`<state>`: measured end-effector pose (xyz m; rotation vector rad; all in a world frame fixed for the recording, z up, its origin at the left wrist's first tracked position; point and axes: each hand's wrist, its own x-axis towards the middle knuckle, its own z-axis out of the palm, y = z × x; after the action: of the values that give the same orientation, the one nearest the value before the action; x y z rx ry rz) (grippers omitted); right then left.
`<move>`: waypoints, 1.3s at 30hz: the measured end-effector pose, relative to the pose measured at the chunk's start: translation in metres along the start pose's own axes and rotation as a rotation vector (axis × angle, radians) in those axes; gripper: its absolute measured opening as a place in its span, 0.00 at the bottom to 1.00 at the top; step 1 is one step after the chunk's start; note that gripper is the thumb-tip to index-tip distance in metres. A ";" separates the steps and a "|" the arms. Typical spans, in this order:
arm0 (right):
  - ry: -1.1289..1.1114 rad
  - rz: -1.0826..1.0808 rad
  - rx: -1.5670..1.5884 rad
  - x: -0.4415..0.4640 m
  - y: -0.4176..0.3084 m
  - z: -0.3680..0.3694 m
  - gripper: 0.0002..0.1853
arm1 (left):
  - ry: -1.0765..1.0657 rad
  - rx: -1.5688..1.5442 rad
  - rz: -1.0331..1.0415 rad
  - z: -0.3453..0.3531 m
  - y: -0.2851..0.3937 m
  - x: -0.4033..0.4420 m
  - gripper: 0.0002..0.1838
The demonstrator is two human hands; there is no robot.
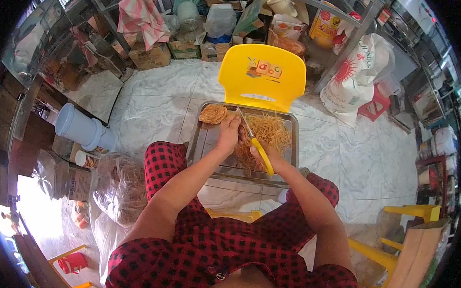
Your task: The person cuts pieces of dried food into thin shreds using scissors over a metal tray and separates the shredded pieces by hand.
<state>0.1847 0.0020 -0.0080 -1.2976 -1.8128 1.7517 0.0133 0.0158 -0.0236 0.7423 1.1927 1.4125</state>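
Note:
A metal tray (192,155) rests in front of me, before a yellow chair. On its right part lies a loose pile of thin brown strips (268,131). A stack of round, flat brown pieces (213,114) sits at its upper left corner. My left hand (230,133) is closed beside the pile; what its fingers hold is too small to tell. My right hand (268,157) grips yellow-handled scissors (261,153), whose blades point up and left, close to my left fingers.
The yellow chair (263,73) stands behind the tray. Boxes and containers line the back under a metal frame. A white sack (354,80) stands at right. White buckets (79,127) and a plastic bag (118,188) are at left. Yellow stools (413,211) stand lower right.

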 end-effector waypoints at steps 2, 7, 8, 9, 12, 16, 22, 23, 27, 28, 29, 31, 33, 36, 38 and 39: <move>0.004 -0.001 0.028 0.001 0.002 0.000 0.32 | 0.005 -0.007 0.003 0.000 -0.001 0.000 0.11; 0.005 0.017 0.054 -0.001 -0.002 -0.001 0.30 | -0.016 -0.041 0.066 0.000 -0.003 0.002 0.10; 0.021 0.015 0.074 0.002 0.001 0.001 0.29 | -0.009 -0.038 0.043 0.000 -0.001 0.001 0.11; 0.038 0.012 0.096 0.003 0.003 0.001 0.28 | -0.003 -0.035 0.020 0.001 0.000 0.000 0.11; 0.055 -0.001 0.002 0.001 -0.001 -0.001 0.29 | 0.016 -0.029 0.013 0.000 0.000 0.000 0.11; 0.113 -0.053 -0.085 0.010 0.016 -0.001 0.30 | 0.025 -0.057 -0.021 0.000 0.000 0.000 0.11; 0.005 0.049 -0.031 0.003 0.004 -0.002 0.33 | 0.009 -0.120 -0.060 0.000 -0.003 0.000 0.09; 0.009 0.027 0.025 0.002 0.003 -0.001 0.33 | -0.031 -0.091 -0.036 0.002 -0.010 -0.001 0.08; 0.070 -0.059 0.029 0.006 0.007 0.002 0.31 | -0.130 -0.103 -0.026 -0.002 -0.022 0.002 0.08; 0.070 -0.060 0.028 0.006 0.007 0.001 0.31 | -0.130 -0.103 -0.025 -0.002 -0.023 0.003 0.08; 0.059 0.004 0.083 0.006 0.007 0.001 0.30 | -0.096 -0.093 -0.014 -0.001 -0.023 0.003 0.08; 0.050 0.071 0.136 0.006 0.008 0.001 0.30 | -0.064 -0.085 -0.004 0.000 -0.022 0.002 0.09; 0.052 0.047 0.145 0.007 0.008 0.000 0.29 | -0.077 -0.102 -0.056 0.000 -0.018 0.001 0.09; 0.074 0.053 0.136 0.009 0.009 0.000 0.30 | -0.046 -0.078 0.024 0.004 -0.013 0.000 0.10; 0.036 0.034 0.129 0.008 0.006 -0.001 0.30 | -0.026 -0.050 0.032 -0.001 -0.004 0.003 0.10; -0.002 0.013 0.123 0.007 0.005 -0.002 0.31 | -0.006 -0.021 0.041 -0.004 0.000 0.005 0.10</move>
<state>0.1841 0.0080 -0.0146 -1.2628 -1.6719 1.8403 0.0087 0.0199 -0.0261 0.7594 1.1623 1.4537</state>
